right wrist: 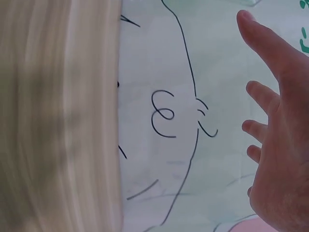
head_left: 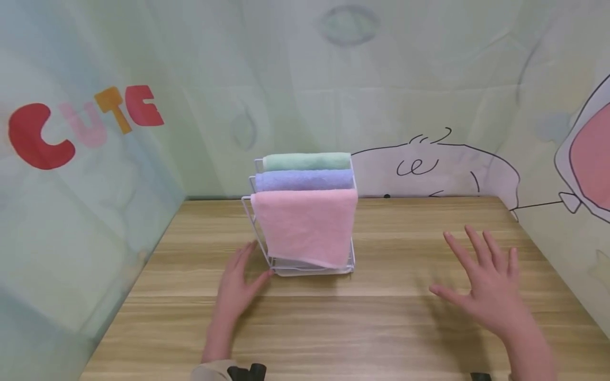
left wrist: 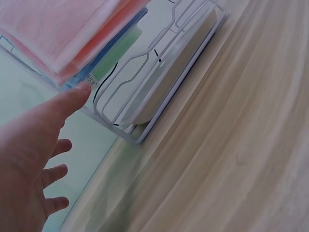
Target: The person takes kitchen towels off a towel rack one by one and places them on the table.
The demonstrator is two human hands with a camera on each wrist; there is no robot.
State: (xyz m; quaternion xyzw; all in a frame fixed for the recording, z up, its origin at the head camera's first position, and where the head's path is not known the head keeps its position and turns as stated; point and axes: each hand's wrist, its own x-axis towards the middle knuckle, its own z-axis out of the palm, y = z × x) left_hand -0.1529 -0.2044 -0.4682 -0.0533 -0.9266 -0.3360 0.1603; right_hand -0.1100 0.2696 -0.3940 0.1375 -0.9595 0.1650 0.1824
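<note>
Left hand (head_left: 235, 288): fingers apart, thumb tip at near-left corner of wire rack (head_left: 258, 233); can't tell from here if touching. Right hand (head_left: 493, 288): fingers spread, nothing held, well right of rack. Rack sits left of centre towards the far edge; pink cloth (head_left: 307, 227) nearest, blue cloth (head_left: 305, 180), then green cloth (head_left: 307, 161). Tray (left wrist: 150, 107) in base. Wide bare stretch between rack and right hand. Wood-grain surface (head_left: 391, 328); printed backdrop (head_left: 295, 116) along left, far, right edges.

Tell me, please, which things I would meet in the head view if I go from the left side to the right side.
CUTE lettering → left hand → pink towel → right hand → printed pink balloon, cut off by the picture's edge.
</note>
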